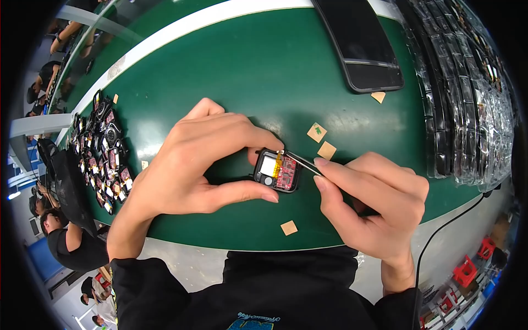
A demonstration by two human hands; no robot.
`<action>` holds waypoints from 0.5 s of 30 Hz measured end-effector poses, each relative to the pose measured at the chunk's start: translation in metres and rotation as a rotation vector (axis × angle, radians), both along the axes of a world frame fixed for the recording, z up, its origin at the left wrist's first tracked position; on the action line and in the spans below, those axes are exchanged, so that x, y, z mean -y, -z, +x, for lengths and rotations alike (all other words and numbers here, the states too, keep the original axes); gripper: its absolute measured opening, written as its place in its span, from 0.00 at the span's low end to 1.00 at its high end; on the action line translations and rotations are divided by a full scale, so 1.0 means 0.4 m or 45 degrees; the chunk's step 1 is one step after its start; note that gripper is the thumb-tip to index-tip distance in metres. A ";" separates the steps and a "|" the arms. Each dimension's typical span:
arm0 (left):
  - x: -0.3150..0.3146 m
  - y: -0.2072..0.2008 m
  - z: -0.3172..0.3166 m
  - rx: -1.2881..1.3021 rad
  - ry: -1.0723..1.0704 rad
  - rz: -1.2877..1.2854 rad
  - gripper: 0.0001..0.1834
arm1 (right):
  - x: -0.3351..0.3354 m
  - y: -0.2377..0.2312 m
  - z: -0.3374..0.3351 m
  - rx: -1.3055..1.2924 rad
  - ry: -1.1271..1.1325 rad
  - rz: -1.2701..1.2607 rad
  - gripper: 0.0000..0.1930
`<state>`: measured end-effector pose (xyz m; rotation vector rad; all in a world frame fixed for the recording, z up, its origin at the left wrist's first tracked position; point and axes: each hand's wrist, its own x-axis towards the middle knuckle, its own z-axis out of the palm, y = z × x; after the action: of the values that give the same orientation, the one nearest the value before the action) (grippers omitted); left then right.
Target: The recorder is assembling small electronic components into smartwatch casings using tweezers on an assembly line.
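Observation:
Between the thumb and fingers of my left hand (203, 157) is a small black device housing (269, 181), its inside facing up. In it lie a silver-white battery (268, 166), yellow tape (277, 165) and a red circuit board (287, 172). My right hand (379, 203) pinches a pair of thin metal tweezers (303, 163) between thumb and forefinger. Their tips reach the upper edge of the housing, close to my left forefinger. Whether the tips grip anything is too small to tell.
Small tan paper squares (326, 150) lie about the green table (264, 66). At the left is a heap of similar open devices (104, 154). A black phone-like slab (363, 49) lies at the far right, beside stacked plastic trays (462, 99). A black cable (426, 247) hangs at the right. Other people sit beyond the left edge.

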<state>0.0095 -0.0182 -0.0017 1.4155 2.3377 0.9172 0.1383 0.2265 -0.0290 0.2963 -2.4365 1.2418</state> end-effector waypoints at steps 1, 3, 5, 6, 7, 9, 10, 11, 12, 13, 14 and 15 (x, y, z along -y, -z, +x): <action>0.000 0.006 0.000 -0.017 0.010 0.012 0.34 | 0.001 0.004 0.000 -0.001 0.001 -0.002 0.14; -0.001 0.011 -0.002 -0.032 0.022 0.024 0.34 | 0.004 0.011 -0.002 -0.107 0.002 0.039 0.15; 0.000 0.009 0.000 -0.046 0.011 0.013 0.34 | 0.008 0.023 -0.003 -0.138 0.000 0.054 0.15; 0.000 0.008 0.000 -0.043 0.009 0.011 0.34 | 0.009 0.027 -0.004 -0.171 0.000 0.072 0.16; 0.001 0.005 -0.002 -0.045 0.018 0.004 0.34 | 0.011 0.028 -0.004 -0.169 0.000 0.073 0.16; 0.001 0.006 -0.003 -0.044 0.027 -0.001 0.34 | 0.013 0.030 -0.005 -0.195 -0.005 0.081 0.15; 0.001 0.007 -0.004 -0.043 0.028 0.003 0.34 | 0.013 0.032 -0.005 -0.193 -0.006 0.082 0.15; 0.001 0.007 -0.005 -0.042 0.029 0.008 0.34 | 0.012 0.035 -0.005 -0.194 -0.016 0.092 0.15; 0.002 0.008 -0.006 -0.040 0.029 0.007 0.34 | 0.011 0.036 -0.005 -0.196 -0.026 0.103 0.15; 0.003 0.008 -0.007 -0.038 0.034 0.006 0.34 | 0.011 0.037 -0.004 -0.195 -0.027 0.102 0.15; 0.004 0.008 -0.008 -0.035 0.039 0.004 0.33 | 0.010 0.036 -0.003 -0.179 -0.038 0.108 0.15; 0.008 0.009 -0.011 -0.034 0.038 0.002 0.33 | 0.010 0.035 -0.003 -0.164 -0.048 0.113 0.15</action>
<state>0.0052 -0.0213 -0.0053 1.4679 2.3294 0.8977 0.1372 0.2226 -0.0429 0.4357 -2.3888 1.0962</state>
